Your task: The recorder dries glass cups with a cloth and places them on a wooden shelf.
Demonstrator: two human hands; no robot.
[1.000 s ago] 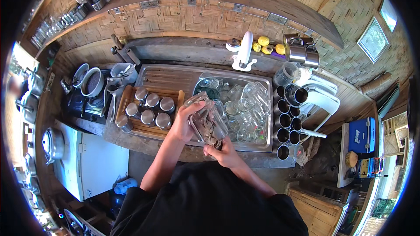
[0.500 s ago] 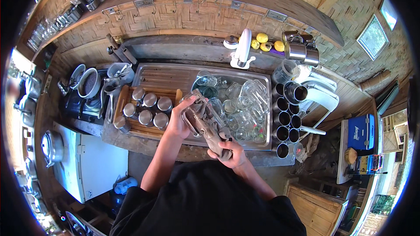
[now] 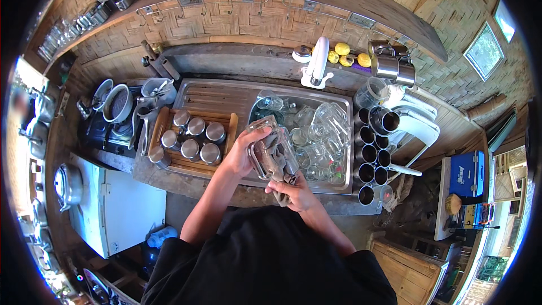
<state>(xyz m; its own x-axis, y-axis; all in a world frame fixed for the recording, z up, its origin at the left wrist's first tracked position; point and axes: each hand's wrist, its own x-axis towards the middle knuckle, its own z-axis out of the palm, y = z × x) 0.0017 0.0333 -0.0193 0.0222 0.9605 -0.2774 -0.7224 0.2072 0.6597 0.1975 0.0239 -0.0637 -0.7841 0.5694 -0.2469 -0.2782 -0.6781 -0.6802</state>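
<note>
A clear glass mug (image 3: 264,126) with a handle is tilted in front of me, above the near edge of the sink. My left hand (image 3: 241,155) is closed around its far end and side. A grey-brown cloth (image 3: 276,155) bunches at the mug, seemingly inside it, and its loose end hangs from the near end. My right hand (image 3: 298,193) pinches that cloth by the mug's near end. Just beyond, the steel sink (image 3: 349,135) holds many clear glass mugs (image 3: 324,130), lying jumbled.
Left of the sink, a wooden tray (image 3: 230,138) carries several steel-lidded jars (image 3: 215,131). Dark-mouthed cups (image 3: 366,153) stand in rows on the right. A white faucet (image 3: 317,68) rises behind the sink, near yellow fruit (image 3: 342,49). Pots (image 3: 117,104) sit at far left.
My right hand has drawn slightly left and up toward the mug. Less cloth lies along the mug's outside, and more of the clear glass shows.
</note>
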